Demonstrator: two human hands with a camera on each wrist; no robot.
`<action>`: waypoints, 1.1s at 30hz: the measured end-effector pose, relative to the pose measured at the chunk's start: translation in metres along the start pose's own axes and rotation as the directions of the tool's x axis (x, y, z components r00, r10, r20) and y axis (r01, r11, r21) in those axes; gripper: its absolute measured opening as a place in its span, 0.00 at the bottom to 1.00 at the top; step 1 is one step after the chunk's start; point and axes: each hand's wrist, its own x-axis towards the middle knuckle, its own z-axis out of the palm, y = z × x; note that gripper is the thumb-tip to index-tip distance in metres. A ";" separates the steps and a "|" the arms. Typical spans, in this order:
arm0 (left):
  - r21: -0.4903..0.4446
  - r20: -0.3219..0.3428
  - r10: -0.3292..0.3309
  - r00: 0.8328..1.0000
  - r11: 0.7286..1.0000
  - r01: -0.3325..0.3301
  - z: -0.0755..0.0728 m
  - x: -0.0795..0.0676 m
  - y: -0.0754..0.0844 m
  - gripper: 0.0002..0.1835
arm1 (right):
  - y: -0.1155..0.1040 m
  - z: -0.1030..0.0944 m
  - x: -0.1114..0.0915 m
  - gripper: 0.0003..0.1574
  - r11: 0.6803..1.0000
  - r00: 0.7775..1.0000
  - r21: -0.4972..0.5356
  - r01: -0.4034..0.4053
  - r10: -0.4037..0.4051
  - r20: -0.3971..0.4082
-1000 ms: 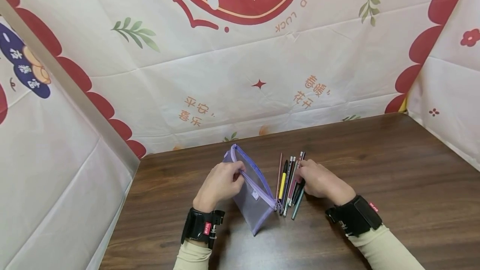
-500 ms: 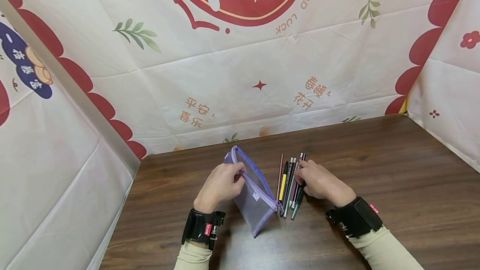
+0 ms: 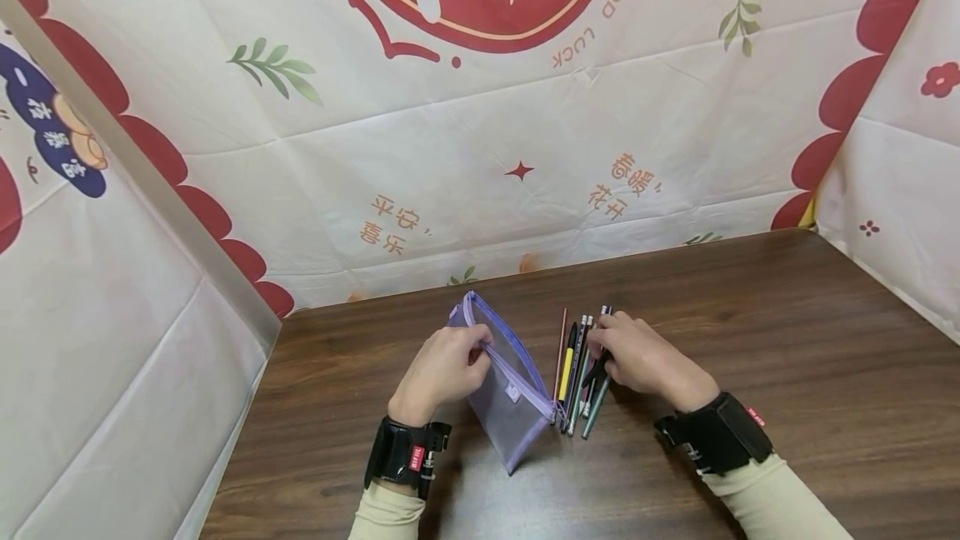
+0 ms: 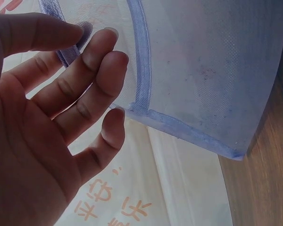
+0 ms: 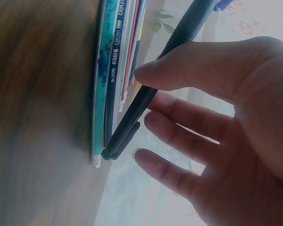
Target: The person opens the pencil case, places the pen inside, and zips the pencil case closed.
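My left hand (image 3: 444,369) pinches the open zip edge of a purple mesh pencil pouch (image 3: 498,411), which stands tilted on the table with its mouth gaping. In the left wrist view the thumb and index finger hold the pouch's rim (image 4: 140,56), and the other fingers are loosely bent. Between thumb and fingertips my right hand (image 3: 647,361) pinches a black pen (image 5: 133,115) with a clip, slanted above the pencils. Beneath it lie several pencils (image 3: 577,382), among them a teal one (image 5: 103,70) with a white eraser, close to the pouch's right end.
A yellow and black pen (image 3: 566,369) lies among the pencils. The brown wooden table (image 3: 750,340) ends at the back against a printed white cloth (image 3: 450,157), with more cloth hanging at the left and right sides.
The right hand has lifted slightly with the black pen, which now slants above the other pencils. The left hand and the pouch have stayed in place.
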 end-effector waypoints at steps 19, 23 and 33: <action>-0.005 0.010 0.002 1.000 1.000 -0.001 0.000 0.000 0.000 0.06 | -0.004 -0.013 0.002 0.14 0.996 0.997 0.081 0.043 -0.038 -0.063; -0.011 0.016 0.002 1.000 1.000 -0.002 0.000 0.000 0.000 0.06 | -0.005 -0.016 0.001 0.14 0.995 0.996 0.083 0.048 -0.042 -0.073; -0.011 0.016 0.001 1.000 1.000 -0.001 -0.001 0.000 0.001 0.06 | -0.008 -0.023 -0.002 0.11 0.990 0.998 0.138 -0.002 0.010 -0.057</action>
